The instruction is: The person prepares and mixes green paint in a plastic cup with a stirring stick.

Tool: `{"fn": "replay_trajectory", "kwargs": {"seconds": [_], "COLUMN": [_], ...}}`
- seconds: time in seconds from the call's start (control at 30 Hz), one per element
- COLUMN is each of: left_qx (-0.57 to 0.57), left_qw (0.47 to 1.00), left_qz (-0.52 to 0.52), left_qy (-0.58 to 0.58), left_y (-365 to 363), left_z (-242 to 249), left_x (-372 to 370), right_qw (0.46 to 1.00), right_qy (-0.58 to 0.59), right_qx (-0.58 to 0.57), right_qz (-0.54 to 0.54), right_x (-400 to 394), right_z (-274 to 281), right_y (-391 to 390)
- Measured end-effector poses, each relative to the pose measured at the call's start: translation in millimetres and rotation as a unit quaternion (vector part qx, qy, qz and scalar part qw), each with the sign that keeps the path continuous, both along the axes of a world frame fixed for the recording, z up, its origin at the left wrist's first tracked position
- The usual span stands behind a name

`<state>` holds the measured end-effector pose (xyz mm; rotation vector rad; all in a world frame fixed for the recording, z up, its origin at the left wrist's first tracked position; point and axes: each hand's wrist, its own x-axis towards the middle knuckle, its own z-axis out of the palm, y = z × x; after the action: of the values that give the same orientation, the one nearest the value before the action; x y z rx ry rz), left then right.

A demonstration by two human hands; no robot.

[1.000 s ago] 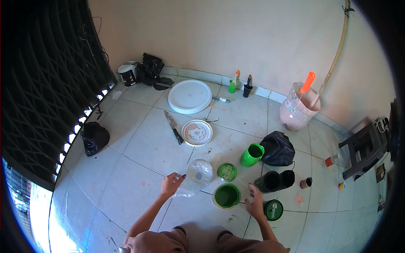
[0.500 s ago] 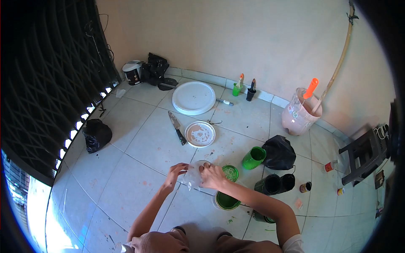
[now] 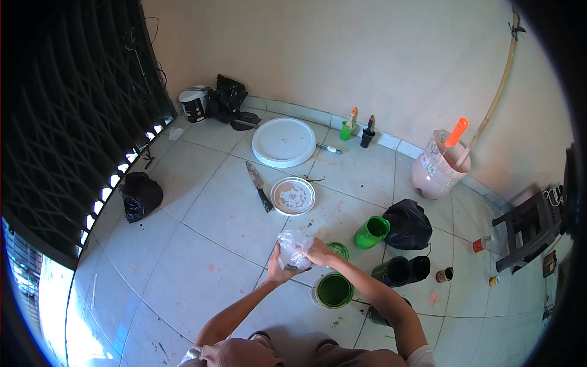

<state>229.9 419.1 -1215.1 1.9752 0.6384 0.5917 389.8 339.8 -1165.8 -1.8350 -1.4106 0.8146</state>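
Note:
Both my hands hold a clear plastic bottle [image 3: 292, 248] lifted above the tiled floor. My left hand [image 3: 278, 269] cups it from below and the left. My right hand [image 3: 318, 252] grips its right side. Just below them stands an open can of green paint [image 3: 334, 290]. A small green lid [image 3: 338, 249] lies right beside my right hand. A green cup [image 3: 372, 232] stands further right.
A knife [image 3: 259, 185], a round metal lid [image 3: 293, 196] and a big white lid [image 3: 284, 142] lie ahead. Black bags [image 3: 408, 224] [image 3: 140, 194], dark cans [image 3: 400, 269], a pink container with an orange-handled roller [image 3: 439, 166], brushes in cups by the wall, a stool [image 3: 531, 227] at right.
My right hand came over from the dark cans to the clear bottle. Both hands then raised the bottle off the floor and shifted it to the right, nearer the green lid.

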Motion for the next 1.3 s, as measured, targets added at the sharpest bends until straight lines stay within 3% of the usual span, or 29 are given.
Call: {"fn": "replay_trajectory", "kwargs": {"seconds": [0.2, 0.3, 0.37, 0.4, 0.43, 0.5, 0.6, 0.7, 0.8, 0.87, 0.93, 1.1, 1.2, 1.23, 1.27, 1.3], "left_qx": [-0.020, 0.027, -0.133, -0.125, -0.117, 0.079, 0.021, -0.011, 0.040, -0.105, -0.151, 0.083, 0.158, 0.110, 0.060, 0.009], "left_qw": [0.997, 0.997, 0.991, 0.992, 0.993, 0.981, 0.986, 0.995, 0.989, 0.994, 0.989, 0.993, 0.983, 0.992, 0.996, 0.996], "left_qz": [0.051, 0.045, 0.015, -0.001, -0.017, -0.053, -0.083, -0.077, -0.028, -0.014, -0.004, 0.007, -0.006, 0.024, 0.054, 0.084], "left_qy": [0.049, 0.060, -0.016, 0.004, 0.023, 0.168, 0.144, 0.058, 0.137, 0.041, -0.006, 0.080, 0.090, 0.064, 0.040, 0.013], "left_y": [-8.1, -2.0, 7.5, 7.3, 7.2, 1.6, 3.3, 6.6, 5.5, 9.7, 6.0, -0.8, 0.9, -1.4, -9.8, -14.9], "left_z": [19.0, -4.1, -84.8, -91.0, -96.9, -56.4, -62.4, -79.6, -70.5, -115.2, -127.0, -63.3, -65.1, -46.2, -8.1, 14.3], "left_x": [-7.0, -8.4, -3.3, -6.3, -9.2, -18.2, -12.6, -12.4, -13.1, -5.3, -4.1, -10.5, -10.1, -8.0, -6.7, -5.1], "right_qw": [0.993, 0.998, 0.986, 0.968, 0.962, 0.934, 0.908, 0.952, 0.967, 0.968, 0.972, 0.986, 0.984, 0.985, 0.947, 0.870], "right_qy": [0.111, 0.047, -0.101, -0.173, -0.232, -0.349, -0.410, -0.241, -0.202, -0.174, -0.145, -0.031, -0.065, 0.126, 0.314, 0.488], "right_qx": [-0.038, -0.028, -0.097, -0.131, -0.113, -0.075, 0.072, 0.152, 0.017, -0.025, -0.039, 0.002, 0.048, 0.056, 0.060, 0.062], "right_qz": [0.017, 0.024, 0.093, 0.126, 0.092, 0.020, 0.052, 0.107, 0.154, 0.178, 0.182, 0.164, 0.157, 0.100, 0.039, -0.023], "right_x": [-1.2, -9.9, -24.6, -32.3, -39.3, -50.8, -41.1, -24.9, -9.1, -0.3, 1.6, 1.4, 3.7, 5.3, 5.6, 6.7], "right_z": [-1.6, 12.6, 71.0, 88.3, 84.9, 71.9, 30.1, 10.6, 26.7, 25.4, 23.1, 14.0, -6.5, -3.0, 6.0, 19.9], "right_y": [0.5, -2.0, 0.1, 2.8, 5.5, 5.3, 4.1, 6.0, 16.1, 22.3, 19.4, 13.7, 14.2, 16.5, 17.5, 17.9]}}
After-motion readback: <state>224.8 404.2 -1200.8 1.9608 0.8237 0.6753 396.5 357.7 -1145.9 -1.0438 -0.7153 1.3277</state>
